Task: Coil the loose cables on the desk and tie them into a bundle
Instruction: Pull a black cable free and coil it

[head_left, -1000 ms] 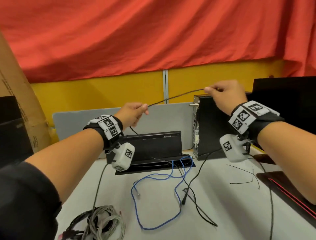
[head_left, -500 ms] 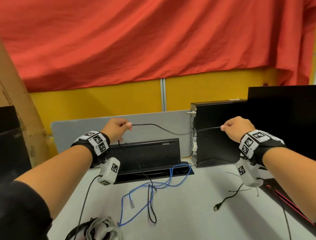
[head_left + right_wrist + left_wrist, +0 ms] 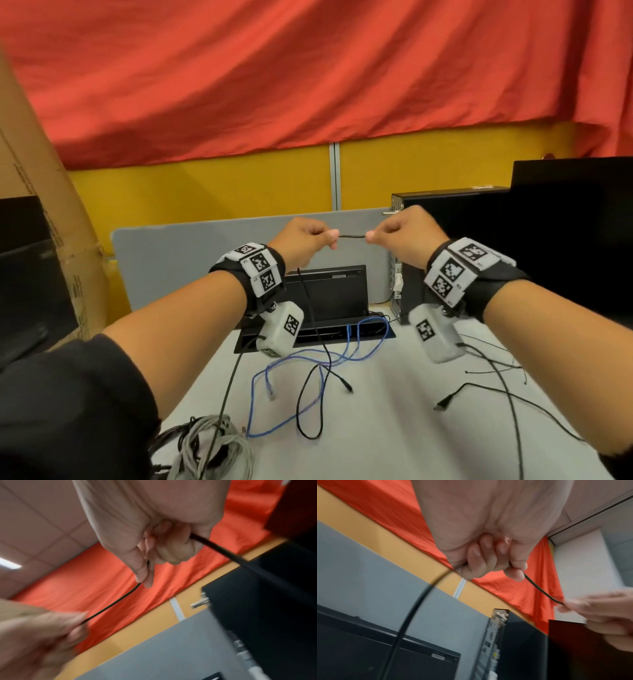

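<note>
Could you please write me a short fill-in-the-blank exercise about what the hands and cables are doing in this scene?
1. Both hands pinch a thin ____ cable.
2. The left hand and right hand are raised ____ the desk.
3. The cable lying loose on the desk beside the black ones is ____.

Missing words: black; above; blue

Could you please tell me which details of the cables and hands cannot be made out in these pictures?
- Thin black cable: head view, the stretch inside the left hand and right hand is hidden by curled fingers.
- Grey coiled cable bundle: cut off by the bottom edge.
- Blue network cable: its far end disappears into the black desk cable box.
- Right wrist view: the left hand is motion-blurred.
</note>
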Available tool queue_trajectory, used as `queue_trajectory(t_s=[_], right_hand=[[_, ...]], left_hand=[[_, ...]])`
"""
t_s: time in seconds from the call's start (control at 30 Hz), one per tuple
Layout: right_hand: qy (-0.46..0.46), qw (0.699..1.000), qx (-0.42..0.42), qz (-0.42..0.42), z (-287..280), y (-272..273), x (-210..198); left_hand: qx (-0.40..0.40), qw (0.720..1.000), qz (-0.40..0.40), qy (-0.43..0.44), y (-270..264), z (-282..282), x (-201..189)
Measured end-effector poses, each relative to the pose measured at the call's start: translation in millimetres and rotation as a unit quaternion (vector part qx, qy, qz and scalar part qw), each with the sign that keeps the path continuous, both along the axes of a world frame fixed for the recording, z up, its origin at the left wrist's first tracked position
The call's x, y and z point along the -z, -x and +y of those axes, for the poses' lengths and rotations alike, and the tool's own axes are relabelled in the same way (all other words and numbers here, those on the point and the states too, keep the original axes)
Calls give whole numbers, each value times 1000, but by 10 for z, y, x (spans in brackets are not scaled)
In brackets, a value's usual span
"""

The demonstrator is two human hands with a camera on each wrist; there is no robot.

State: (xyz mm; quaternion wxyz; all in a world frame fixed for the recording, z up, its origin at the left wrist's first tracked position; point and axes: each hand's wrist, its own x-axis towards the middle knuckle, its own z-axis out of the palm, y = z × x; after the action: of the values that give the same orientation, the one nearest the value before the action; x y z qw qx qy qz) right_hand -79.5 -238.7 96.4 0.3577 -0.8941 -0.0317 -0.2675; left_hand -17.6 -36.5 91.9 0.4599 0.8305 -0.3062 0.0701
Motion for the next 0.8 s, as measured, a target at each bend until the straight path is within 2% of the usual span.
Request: queue_trajectory(t_s=[0.17,0.27,0.33,0.43,0.57,0.67,0.73,0.8], right_hand=[[68,978,189,-50,-630,40,-28],[73,959,273,-34,-942,91,36],[67,947,314,-26,-1035,100,117],[84,941,327,23,-1028,70,223],[200,934,264,133,-760,55,260],[272,945,158,89,-357,-5,250],[248,965,48,75,-17,-14,235],[123,986,-70,90,253,-3,219]], left_hand=[[-53,998,23,7,-170,267,48],[-85,996,19,-21,-255,406,88],[-106,993,-8,-53,-278,457,103],[-113,988,-55,-88,-270,457,119],[-97,987,-81,-99,-218,377,121],[-66,988,-95,-98,-140,218,121],[-43,989,-102,-93,-87,91,111],[-20,990,-112,-85,-38,0,85]])
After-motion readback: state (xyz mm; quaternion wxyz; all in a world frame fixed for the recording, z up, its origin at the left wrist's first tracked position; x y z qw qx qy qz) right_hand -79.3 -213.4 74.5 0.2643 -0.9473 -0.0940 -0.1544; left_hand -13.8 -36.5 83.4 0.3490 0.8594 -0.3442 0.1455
